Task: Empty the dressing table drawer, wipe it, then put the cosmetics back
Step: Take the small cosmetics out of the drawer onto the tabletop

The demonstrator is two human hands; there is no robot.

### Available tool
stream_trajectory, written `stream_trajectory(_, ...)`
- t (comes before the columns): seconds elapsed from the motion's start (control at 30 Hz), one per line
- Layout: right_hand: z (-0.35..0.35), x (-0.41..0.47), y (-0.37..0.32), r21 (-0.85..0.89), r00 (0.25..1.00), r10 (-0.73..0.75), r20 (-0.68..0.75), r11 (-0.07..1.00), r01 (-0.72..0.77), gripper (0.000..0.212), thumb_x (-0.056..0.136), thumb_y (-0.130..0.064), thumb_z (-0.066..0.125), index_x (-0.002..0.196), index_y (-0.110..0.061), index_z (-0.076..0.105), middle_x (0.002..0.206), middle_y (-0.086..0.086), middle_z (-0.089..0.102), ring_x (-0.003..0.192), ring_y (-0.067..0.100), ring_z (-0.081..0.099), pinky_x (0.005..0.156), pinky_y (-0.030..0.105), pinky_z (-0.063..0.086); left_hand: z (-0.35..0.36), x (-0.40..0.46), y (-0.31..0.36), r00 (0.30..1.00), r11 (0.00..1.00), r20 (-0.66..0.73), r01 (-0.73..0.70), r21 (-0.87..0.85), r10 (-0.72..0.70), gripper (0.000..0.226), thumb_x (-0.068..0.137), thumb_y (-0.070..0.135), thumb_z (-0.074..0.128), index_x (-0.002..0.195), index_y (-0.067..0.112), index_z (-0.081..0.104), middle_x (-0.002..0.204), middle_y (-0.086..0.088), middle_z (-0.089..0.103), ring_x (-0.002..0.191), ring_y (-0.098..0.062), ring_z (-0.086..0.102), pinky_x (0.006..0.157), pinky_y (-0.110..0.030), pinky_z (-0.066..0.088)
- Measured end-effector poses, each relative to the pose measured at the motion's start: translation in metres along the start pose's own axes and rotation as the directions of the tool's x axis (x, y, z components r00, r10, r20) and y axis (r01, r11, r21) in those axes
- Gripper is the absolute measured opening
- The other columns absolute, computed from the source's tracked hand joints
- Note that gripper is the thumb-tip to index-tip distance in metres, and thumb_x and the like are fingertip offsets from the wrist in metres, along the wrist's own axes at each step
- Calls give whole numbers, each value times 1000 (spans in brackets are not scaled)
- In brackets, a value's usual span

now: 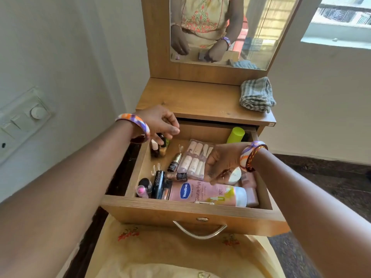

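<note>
Head view: both hands (160,123) (222,163) over full open drawer (192,209).

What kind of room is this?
Probably a bedroom or dressing corner at home: a wooden dressing table with a mirror, and an open drawer full of cosmetics like a Vaseline bottle.

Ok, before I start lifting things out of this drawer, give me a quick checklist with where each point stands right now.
1. Drawer pulled open enough to reach in: ok.
2. Tabletop has bare room for the cosmetics: ok.
3. Wiping cloth within reach, on the tabletop's right: ok.
4. Left hand over the small bottles in the back left corner: ok; grip cannot tell.
5. Right hand free of load: cannot tell, fingers rest on the clear tube pack.
6. Vaseline bottle unobstructed, lying along the front: ok.
</note>
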State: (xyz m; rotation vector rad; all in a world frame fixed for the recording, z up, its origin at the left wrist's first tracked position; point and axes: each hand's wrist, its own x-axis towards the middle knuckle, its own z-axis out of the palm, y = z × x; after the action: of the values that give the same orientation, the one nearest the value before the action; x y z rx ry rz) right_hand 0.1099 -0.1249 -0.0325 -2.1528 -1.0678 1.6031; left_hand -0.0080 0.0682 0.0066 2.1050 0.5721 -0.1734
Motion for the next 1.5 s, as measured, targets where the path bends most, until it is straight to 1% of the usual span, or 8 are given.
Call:
stream_trajectory(0.17, 4, 30, -41, -39, 810, -216, -546, 972, 233, 12, 80, -1, 64, 82, -10, 72, 66, -2, 68, 58, 10, 64, 57, 19, 54, -10, 13, -24, 946, 928, -303, 5, 372, 116, 9, 82, 10, 66, 91, 11, 68, 100, -7, 67, 84, -16, 60, 74, -25, 45)
stream_trajectory(0.27, 6, 52, -66, -283, 654, -328, -681, 942, 178, 25, 82, 1, 56, 100, -9, 71, 91, 5, 70, 84, 20, 66, 72, 21, 50, -2, 21, -32, 933, 891, -332, 27, 453, 141, 25, 83, 6, 63, 107, 10, 67, 112, -10, 66, 102, -25, 61, 88, -30, 46)
stream_trajectory(0.37, 8, 73, -83, -479, 587, -444, -677, 871, 107, 34, 84, 4, 47, 108, -11, 66, 101, 15, 68, 92, 33, 64, 72, 30, 48, 7, 29, -37, 942, 858, -300, 29, 513, 147, 28, 78, -4, 59, 101, 9, 68, 101, -15, 70, 95, -32, 64, 80, -34, 51)
stream_trajectory(0.53, 6, 94, -89, -559, 597, -455, -660, 829, 14, 27, 88, -1, 51, 110, -8, 66, 102, 17, 67, 90, 34, 64, 72, 34, 51, 10, 31, -47, 944, 821, -298, 59, 567, 138, 39, 61, -9, 67, 94, 12, 68, 90, -11, 71, 85, -31, 66, 65, -32, 49)
stream_trajectory(0.83, 8, 92, -80, -519, 552, -442, -707, 855, 21, 18, 87, -5, 54, 104, -6, 60, 98, 17, 64, 84, 35, 62, 62, 30, 43, 18, 29, -38, 932, 661, -301, 97, 744, 202, 29, 74, 2, 68, 100, 15, 66, 97, -10, 66, 89, -30, 63, 62, -31, 44)
stream_trajectory(1.03, -2, 64, -85, -458, 558, -400, -727, 888, 40, 22, 86, -10, 61, 107, -7, 63, 105, 15, 65, 94, 32, 62, 79, 34, 53, 2, 23, -18, 924, 754, -310, 38, 656, 223, 25, 78, -2, 60, 96, 16, 64, 101, -6, 65, 89, -28, 61, 63, -29, 39)
stream_trajectory(1.23, -40, 13, -119, -377, 628, -343, -699, 922, 84, 14, 73, -4, 72, 87, -8, 70, 80, 4, 62, 74, 20, 61, 62, 26, 52, -38, 12, 24, 926, 861, -300, -50, 506, 230, 30, 69, 2, 76, 95, 9, 64, 87, -2, 57, 83, -21, 57, 68, -28, 45)
stream_trajectory(1.5, -74, -1, -144, -342, 469, -358, -808, 932, 122, 17, 74, -1, 69, 92, -1, 70, 89, 13, 68, 81, 23, 64, 82, 36, 57, -63, 21, 63, 817, 900, -491, -75, 430, 303, 28, 73, 5, 74, 100, 3, 65, 99, -11, 64, 88, -24, 60, 73, -26, 44)
